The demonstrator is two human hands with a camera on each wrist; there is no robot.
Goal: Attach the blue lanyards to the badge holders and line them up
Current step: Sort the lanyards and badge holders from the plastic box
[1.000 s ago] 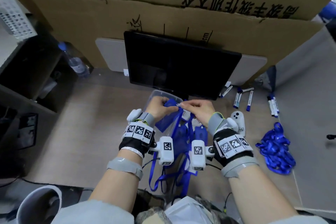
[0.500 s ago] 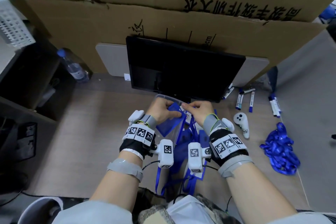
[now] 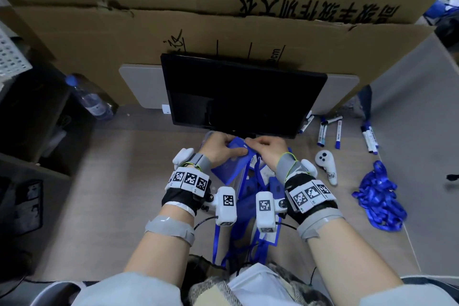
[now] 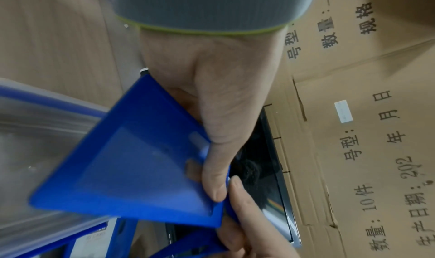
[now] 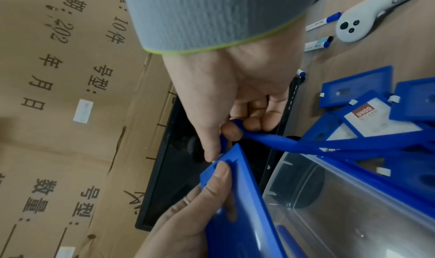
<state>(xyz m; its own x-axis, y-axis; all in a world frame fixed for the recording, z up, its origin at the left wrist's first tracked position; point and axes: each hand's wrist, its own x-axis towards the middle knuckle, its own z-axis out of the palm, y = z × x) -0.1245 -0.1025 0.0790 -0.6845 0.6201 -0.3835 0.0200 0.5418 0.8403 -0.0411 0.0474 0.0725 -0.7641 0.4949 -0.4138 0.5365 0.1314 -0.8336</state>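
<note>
From the head camera, your left hand [image 3: 218, 150] grips a blue badge holder [image 3: 229, 165] by its top edge, thumb on the face and fingers curled behind, just below the bottom edge of the black monitor [image 3: 242, 97]; your right hand [image 3: 267, 148] sits at three o'clock of it, touching, with its fingertips closed on the end of a blue lanyard [image 3: 249, 154] at the holder's top corner. Both hands hover over a clear plastic box [image 3: 238, 181], and more badge holders [image 3: 273, 186] with straps lie under your wrists toward six o'clock. A heap of loose lanyards [image 3: 378, 197] lies well apart at three o'clock, with a white controller [image 3: 326, 165] between it and your right wrist and several markers [image 3: 337, 131] at one o'clock. From the left wrist camera, your left thumb [image 4: 215, 170] presses on the holder's [image 4: 132, 170] face near its slotted edge, and the right hand's fingertips [image 4: 237, 187] meet that same corner from five o'clock. From the right wrist camera, your right thumb and forefinger [image 5: 226, 131] pinch the lanyard's [image 5: 282, 143] end right at the holder's [image 5: 237, 197] top slot; the strap runs off toward three o'clock over the finished holders [image 5: 367, 113], and your left hand [image 5: 188, 215] clamps the holder from seven o'clock
</note>
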